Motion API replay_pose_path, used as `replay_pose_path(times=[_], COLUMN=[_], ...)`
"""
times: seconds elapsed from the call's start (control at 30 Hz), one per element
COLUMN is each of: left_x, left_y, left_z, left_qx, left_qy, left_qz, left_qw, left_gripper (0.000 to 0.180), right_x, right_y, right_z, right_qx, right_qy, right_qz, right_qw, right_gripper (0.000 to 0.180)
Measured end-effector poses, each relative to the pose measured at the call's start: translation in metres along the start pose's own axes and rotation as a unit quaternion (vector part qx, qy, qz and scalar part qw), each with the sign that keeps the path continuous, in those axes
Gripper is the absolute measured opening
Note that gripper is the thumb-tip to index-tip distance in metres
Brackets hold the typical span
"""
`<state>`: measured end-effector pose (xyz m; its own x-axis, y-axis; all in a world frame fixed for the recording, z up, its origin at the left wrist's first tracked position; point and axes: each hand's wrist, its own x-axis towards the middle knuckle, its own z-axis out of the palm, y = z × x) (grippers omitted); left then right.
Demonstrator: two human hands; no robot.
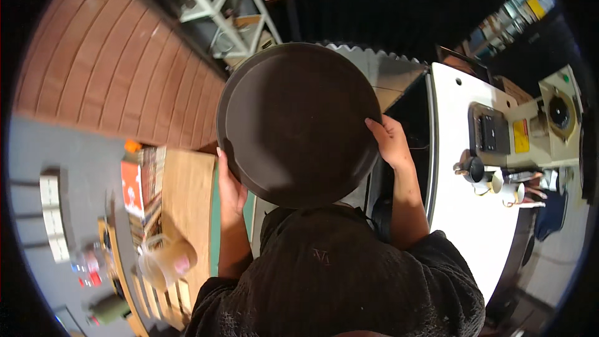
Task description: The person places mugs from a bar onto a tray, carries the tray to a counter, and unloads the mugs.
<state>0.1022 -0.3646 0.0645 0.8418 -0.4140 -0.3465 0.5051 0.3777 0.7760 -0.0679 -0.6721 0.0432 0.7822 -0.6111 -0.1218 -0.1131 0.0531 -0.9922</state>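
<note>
Tray (299, 125): dark brown, pretty much plain, a bit greyer where the light hits
Shirt (355, 274): black, tiny reddish-brown emblem (321, 256)
Wall (112, 68): reddish brown, striped with thin darker lines
Counter (468, 212): super bright white from where I'm standing
Machine (525, 112): cream, with a yellow sticker (521, 136)
Table (190, 181): light tan wood, kinda warm
Mugs (495, 182): white, far as I can tell
Shelf (212, 7): white frame

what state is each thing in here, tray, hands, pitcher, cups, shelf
Round dark tray: held by its edge, nothing seen on its visible face
Left hand: closed on the tray's left edge
Right hand: closed on its right edge, thumb on top
Plastic pitcher: blurred, contents unclear
White cups: on the counter, contents unclear
White-framed shelf: open, with things on it
</note>
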Motion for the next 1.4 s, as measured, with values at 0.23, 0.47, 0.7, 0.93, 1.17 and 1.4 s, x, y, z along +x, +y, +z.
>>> replay_pose_path(times=[0.23,0.47,0.7,0.93,1.17,1.4], left_x=[0.144,0.311,0.435,0.507,0.539,0.593], left_y=[-0.043,-0.037,-0.021,-0.046,-0.094,-0.154], left_z=[0.068,0.155,0.264,0.371,0.505,0.620], left_qx=[-0.063,-0.078,-0.024,0.036,0.171,0.147], left_qy=[-0.137,-0.260,-0.293,-0.325,-0.332,-0.496], left_qz=[-0.100,-0.190,-0.203,-0.201,-0.202,-0.238], left_qw=[0.984,0.943,0.934,0.923,0.905,0.822], left_gripper=[0.056,0.065,0.071,0.074,0.077,0.056], right_x=[0.036,0.150,0.242,0.306,0.365,0.386], right_y=[0.002,-0.025,-0.048,-0.041,-0.036,-0.029], right_z=[-0.039,-0.056,-0.080,-0.113,-0.195,-0.290], right_qx=[-0.057,0.081,0.067,0.180,0.163,0.215], right_qy=[0.182,0.267,0.367,0.544,0.691,0.726], right_qz=[0.017,0.008,0.038,0.039,-0.036,-0.014], right_qw=[0.982,0.960,0.927,0.818,0.703,0.653], right_gripper=[0.026,0.034,0.055,0.059,0.055,0.051])
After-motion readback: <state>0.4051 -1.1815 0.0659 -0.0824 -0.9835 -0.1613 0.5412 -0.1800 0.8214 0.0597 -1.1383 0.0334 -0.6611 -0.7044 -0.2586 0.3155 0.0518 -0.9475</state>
